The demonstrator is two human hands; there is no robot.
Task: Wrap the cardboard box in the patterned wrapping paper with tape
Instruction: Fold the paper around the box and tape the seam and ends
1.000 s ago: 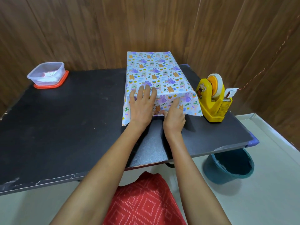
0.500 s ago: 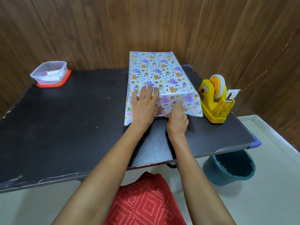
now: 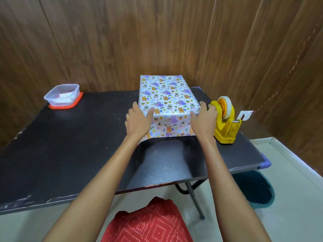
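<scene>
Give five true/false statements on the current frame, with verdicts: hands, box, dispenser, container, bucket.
1. The wrapped box lies on the black table between the left hand and the right hand. True.
2. The tape dispenser stands left of the box. False: it stands to the right, just past the right hand.
3. The right hand holds a strip of tape. False: no tape in it; it lies against the box's near right corner.
4. A clear plastic container sits at the table's far left. True.
5. The teal bucket is on the table. False: it is on the floor under the table's right end.
</scene>
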